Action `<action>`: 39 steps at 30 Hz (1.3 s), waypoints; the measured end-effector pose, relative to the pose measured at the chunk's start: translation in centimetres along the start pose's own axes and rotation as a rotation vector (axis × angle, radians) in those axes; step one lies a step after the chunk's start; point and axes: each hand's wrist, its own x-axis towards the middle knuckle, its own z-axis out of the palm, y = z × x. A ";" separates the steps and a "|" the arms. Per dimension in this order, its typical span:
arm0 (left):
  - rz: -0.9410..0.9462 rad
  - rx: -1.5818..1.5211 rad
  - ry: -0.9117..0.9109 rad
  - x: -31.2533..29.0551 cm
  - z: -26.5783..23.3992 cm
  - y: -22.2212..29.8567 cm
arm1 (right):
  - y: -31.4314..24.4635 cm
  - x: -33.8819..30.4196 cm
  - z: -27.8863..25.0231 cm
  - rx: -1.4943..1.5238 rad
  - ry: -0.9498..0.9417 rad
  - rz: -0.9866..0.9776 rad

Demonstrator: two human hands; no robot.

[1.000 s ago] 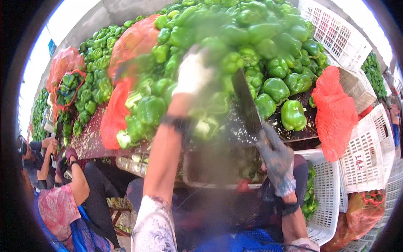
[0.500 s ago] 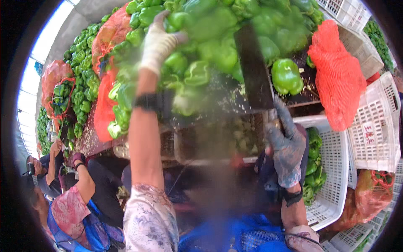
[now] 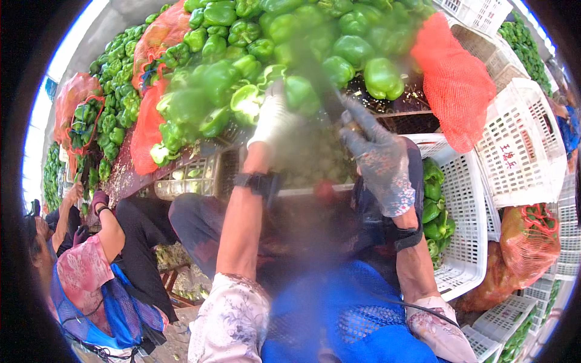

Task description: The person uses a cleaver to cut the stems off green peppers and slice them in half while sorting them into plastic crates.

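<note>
My left hand (image 3: pixel 272 121), in a white glove, is closed on a green bell pepper (image 3: pixel 301 95) in front of the pile. My right hand (image 3: pixel 380 160), in a grey patterned glove, grips a knife (image 3: pixel 330 89). Its dark blade is blurred and seen nearly edge-on, pointing toward the pile just right of the held pepper. Beside my left hand lies a cut bell pepper (image 3: pixel 246 103) with its pale inside showing. The heap of whole green bell peppers (image 3: pixel 354 51) spreads across the table beyond both hands. A blur down the middle hides part of the view.
Right of my knee stands a white plastic crate (image 3: pixel 463 224) with green peppers inside. A red mesh sack (image 3: pixel 451 81) lies at the table's right edge, near an upturned white crate (image 3: pixel 520 145). At left, a co-worker in a pink sleeve (image 3: pixel 85 260) sits by the table.
My left hand has come back from the pile toward me and now holds a bell pepper. The knife has turned from broadside to nearly edge-on, closer to the left hand. The view has shifted.
</note>
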 end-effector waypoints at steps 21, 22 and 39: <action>-0.058 -0.136 0.255 0.7 2.5 -1.3 | 0.4 -0.9 2.5 -0.179 -0.124 0.482; -0.061 -0.127 0.272 0.6 1.6 -1.3 | 0.8 -1.2 2.8 -0.079 -0.091 0.495; -0.037 0.430 0.365 9.8 -20.6 -12.9 | -3.9 11.8 13.3 0.242 -0.157 0.139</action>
